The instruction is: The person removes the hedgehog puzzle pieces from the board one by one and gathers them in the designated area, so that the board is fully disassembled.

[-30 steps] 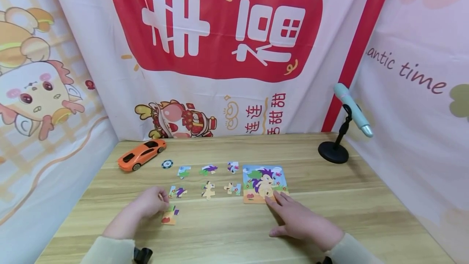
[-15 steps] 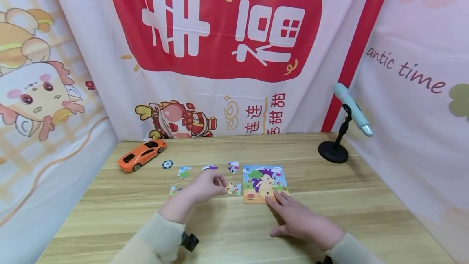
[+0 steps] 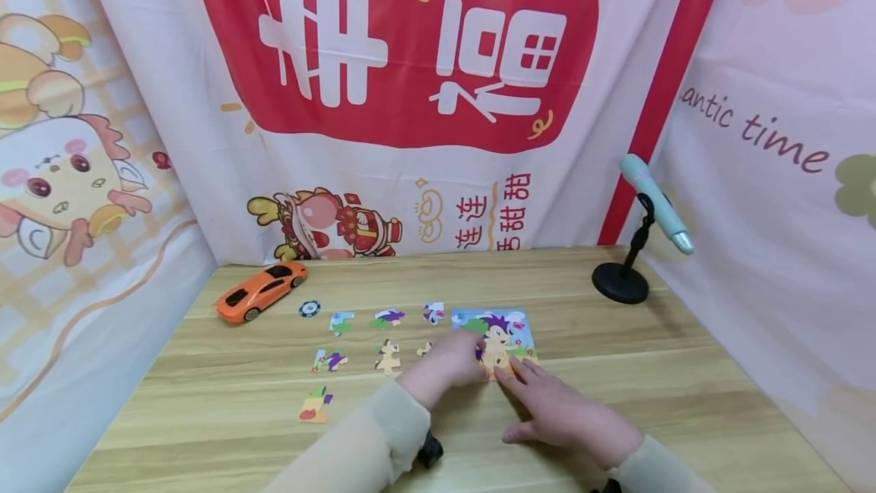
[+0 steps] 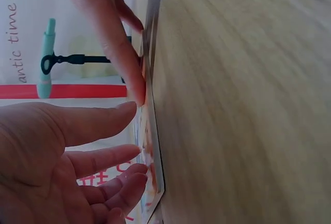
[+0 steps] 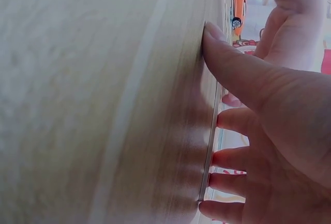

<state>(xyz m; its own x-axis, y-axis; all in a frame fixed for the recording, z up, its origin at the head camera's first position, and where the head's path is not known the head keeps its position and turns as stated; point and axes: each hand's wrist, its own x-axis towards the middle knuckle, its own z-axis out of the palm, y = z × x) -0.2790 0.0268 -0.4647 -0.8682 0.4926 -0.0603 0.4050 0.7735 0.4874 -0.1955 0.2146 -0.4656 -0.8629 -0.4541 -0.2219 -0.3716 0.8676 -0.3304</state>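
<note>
A square puzzle board (image 3: 512,322) with a purple-haired cartoon animal lies flat on the table. Over its left half reaches the left hand (image 3: 448,360), hiding part of the picture. In the left wrist view the left thumb and fingers (image 4: 106,159) are spread apart, tips at the board's face; no loose piece shows between them. The right hand (image 3: 557,409) rests extended fingers on the board's lower right edge, thumb on the table. Left of the board lie several loose puzzle pieces, including a cream body piece (image 3: 388,357) and an orange-and-green piece (image 3: 314,406). One piece (image 3: 424,348) is partly covered by the left hand.
An orange toy car (image 3: 262,292) and a small round dark-rimmed chip (image 3: 309,309) stand at the back left of the wooden table (image 3: 657,371). At the back right is a mint microphone (image 3: 657,204) on a black stand (image 3: 621,282). Printed curtains surround the table.
The left hand has swept right, from beside the lower-left piece, across the loose pieces, onto the board. The right hand stays in place.
</note>
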